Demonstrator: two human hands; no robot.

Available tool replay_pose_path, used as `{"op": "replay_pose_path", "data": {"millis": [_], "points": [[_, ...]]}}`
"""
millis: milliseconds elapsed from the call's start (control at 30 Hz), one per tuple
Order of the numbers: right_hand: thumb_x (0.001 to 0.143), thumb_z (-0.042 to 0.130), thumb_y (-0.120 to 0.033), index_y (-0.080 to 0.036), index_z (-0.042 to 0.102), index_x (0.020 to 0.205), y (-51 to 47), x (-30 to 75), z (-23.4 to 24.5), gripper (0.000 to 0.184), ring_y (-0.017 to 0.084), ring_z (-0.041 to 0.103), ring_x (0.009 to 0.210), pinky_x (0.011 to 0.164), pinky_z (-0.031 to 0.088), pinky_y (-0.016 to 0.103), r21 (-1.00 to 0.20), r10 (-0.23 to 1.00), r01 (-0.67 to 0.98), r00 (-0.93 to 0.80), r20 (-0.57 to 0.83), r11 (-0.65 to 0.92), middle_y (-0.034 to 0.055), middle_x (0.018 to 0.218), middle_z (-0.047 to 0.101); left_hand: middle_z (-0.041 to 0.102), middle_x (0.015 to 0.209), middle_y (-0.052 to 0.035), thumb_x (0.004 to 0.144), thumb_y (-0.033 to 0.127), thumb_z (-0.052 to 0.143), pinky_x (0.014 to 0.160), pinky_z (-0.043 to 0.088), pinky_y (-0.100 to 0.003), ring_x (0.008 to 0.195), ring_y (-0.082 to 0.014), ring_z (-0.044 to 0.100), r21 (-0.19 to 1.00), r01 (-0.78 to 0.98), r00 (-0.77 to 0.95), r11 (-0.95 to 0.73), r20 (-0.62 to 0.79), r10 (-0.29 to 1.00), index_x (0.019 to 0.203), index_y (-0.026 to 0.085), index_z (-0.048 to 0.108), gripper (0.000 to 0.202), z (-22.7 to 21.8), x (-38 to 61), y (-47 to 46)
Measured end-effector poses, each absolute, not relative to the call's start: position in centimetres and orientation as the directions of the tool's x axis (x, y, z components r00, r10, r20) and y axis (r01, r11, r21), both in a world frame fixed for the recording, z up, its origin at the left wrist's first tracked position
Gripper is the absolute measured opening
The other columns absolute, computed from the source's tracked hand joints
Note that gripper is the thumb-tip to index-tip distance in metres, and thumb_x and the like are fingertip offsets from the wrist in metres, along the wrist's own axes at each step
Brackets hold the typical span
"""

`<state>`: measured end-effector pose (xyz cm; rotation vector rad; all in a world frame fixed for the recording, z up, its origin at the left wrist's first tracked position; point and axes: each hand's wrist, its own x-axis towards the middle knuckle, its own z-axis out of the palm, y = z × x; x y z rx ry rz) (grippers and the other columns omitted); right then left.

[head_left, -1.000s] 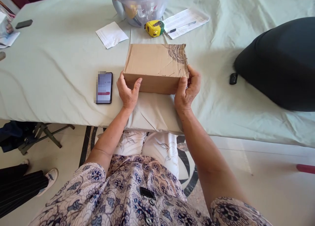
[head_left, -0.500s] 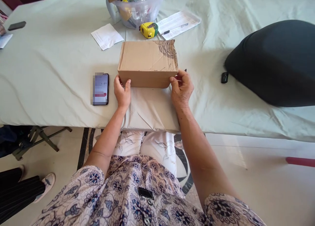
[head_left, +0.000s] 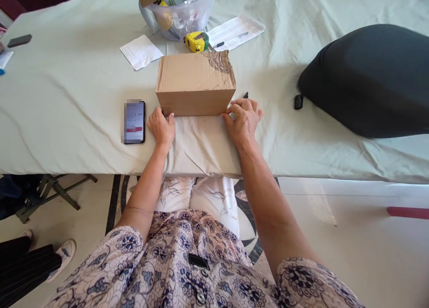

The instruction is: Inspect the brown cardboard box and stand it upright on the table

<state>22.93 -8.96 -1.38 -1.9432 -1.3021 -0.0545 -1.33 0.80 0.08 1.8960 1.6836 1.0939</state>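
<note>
A brown cardboard box [head_left: 196, 103] rests on the cloth-covered table in front of me, with dark scribbled lines on its top at the far right corner. My left hand [head_left: 162, 128] is closed at the box's lower left front corner, thumb against the front. At the lower right front corner, my right hand [head_left: 243, 118] has its thumb and forefinger pinched together, touching the box. Just beyond that hand a small black tip [head_left: 246, 94] shows; the rest of it is hidden. A phone [head_left: 134, 122] with a lit screen lies left of my left hand.
Behind the box are a yellow tape measure [head_left: 196, 42], a white paper [head_left: 140, 52], a printed sheet [head_left: 254, 27] with a pen [head_left: 234, 40], and a filled plastic basket [head_left: 187, 22]. To the right sit a small black cap [head_left: 298, 102] and a large black padded object [head_left: 368, 80].
The box looks lowered flat onto the table. Both hands have slid down to its bottom front corners, and the left fingers have curled in. The whole view has shifted slightly.
</note>
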Motion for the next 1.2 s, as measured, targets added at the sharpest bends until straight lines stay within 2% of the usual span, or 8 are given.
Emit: {"op": "replay_pose_path", "data": {"millis": [133,233,400,533,767,967,1100,1200], "points": [[0.09,0.066,-0.031,-0.024,0.058,0.085,-8.7,23.2,-1.6,0.012,0.031,0.061,0.119,0.108,0.049,0.058,-0.632,0.736,0.773,0.462,0.496,-0.059,0.0115,0.119,0.069,0.066,0.13,-0.018,0.094,0.041,0.062,0.117,0.05,-0.048,0.129,-0.0296,0.063,0.758,0.575,0.032,-0.308,0.355,0.934,0.118,0.022,0.047,0.034,0.0,-1.1,0.8],[0.092,0.065,-0.04,-0.025,0.055,0.093,-8.3,23.0,-2.3,0.018,0.027,0.062,0.105,0.101,0.054,0.052,-0.674,0.7,0.739,0.48,0.529,0.004,0.0087,0.105,0.064,0.06,0.14,-0.0215,0.09,0.045,0.069,0.117,0.05,-0.044,0.137,-0.0301,0.06,0.779,0.542,0.031,-0.315,0.356,0.934,0.132,0.019,0.041,0.057,-0.2,-0.4,0.5],[0.082,0.077,-0.065,-0.024,0.051,0.113,-7.6,21.5,-3.5,0.058,0.027,0.061,0.102,0.099,0.055,0.054,-0.677,0.564,0.735,0.579,0.588,-0.049,0.0067,0.107,0.057,0.045,0.156,-0.0303,0.077,0.056,0.085,0.125,0.044,-0.047,0.15,-0.0366,0.049,0.786,0.536,0.012,-0.307,0.357,0.934,0.145,0.013,0.032,0.097,-0.2,1.3,-0.3],[0.073,0.081,-0.075,-0.023,0.047,0.122,-7.4,20.1,-3.4,0.079,0.035,0.06,0.116,0.106,0.05,0.066,-0.689,0.579,0.72,0.598,0.554,-0.084,0.0115,0.117,0.054,0.04,0.16,-0.0344,0.066,0.071,0.089,0.133,0.032,-0.057,0.159,-0.0439,0.037,0.776,0.561,-0.015,-0.289,0.359,0.933,0.151,0.01,0.029,0.121,0.2,1.8,-1.0],[0.084,0.071,-0.073,-0.024,0.05,0.118,-7.5,20.0,-3.2,0.064,0.034,0.058,0.118,0.108,0.05,0.064,-0.723,0.608,0.691,0.585,0.537,-0.026,0.0114,0.115,0.054,0.032,0.167,-0.0314,0.068,0.071,0.088,0.135,0.029,-0.052,0.164,-0.0396,0.029,0.812,0.488,-0.013,-0.322,0.375,0.927,0.16,0.013,0.019,0.129,-0.8,1.5,-0.6],[0.094,0.06,-0.067,-0.025,0.054,0.098,-8.2,19.8,-2.2,0.042,0.021,0.062,0.081,0.082,0.059,0.041,-0.687,0.633,0.713,0.469,0.616,0.141,0.0036,0.089,0.061,0.018,0.175,-0.0249,0.085,0.075,0.068,0.12,0.051,-0.046,0.162,-0.0331,0.035,0.901,0.293,-0.064,-0.319,0.352,0.934,0.167,0.022,0.004,0.116,-1.7,1.3,0.4],[0.097,0.056,-0.067,-0.026,0.053,0.085,-8.7,19.0,-1.3,0.043,0.016,0.06,0.065,0.065,0.054,0.033,-0.692,0.653,0.678,0.412,0.635,0.246,0.0001,0.075,0.063,0.017,0.177,-0.0221,0.084,0.09,0.053,0.125,0.048,-0.042,0.164,-0.0302,0.032,0.912,0.262,-0.11,-0.315,0.353,0.929,0.167,0.023,0.005,0.117,-1.4,0.8,1.0],[0.092,0.064,-0.07,-0.026,0.059,0.102,-9.2,18.8,-0.8,0.045,0.015,0.06,0.058,0.065,0.055,0.034,-0.759,0.73,0.603,0.401,0.553,0.243,-0.0037,0.068,0.064,0.027,0.175,-0.0204,0.084,0.096,0.039,0.128,0.044,-0.038,0.16,-0.0258,0.041,0.915,0.244,-0.106,-0.321,0.354,0.929,0.166,0.023,0.009,0.114,-1.0,0.2,1.3]]}}
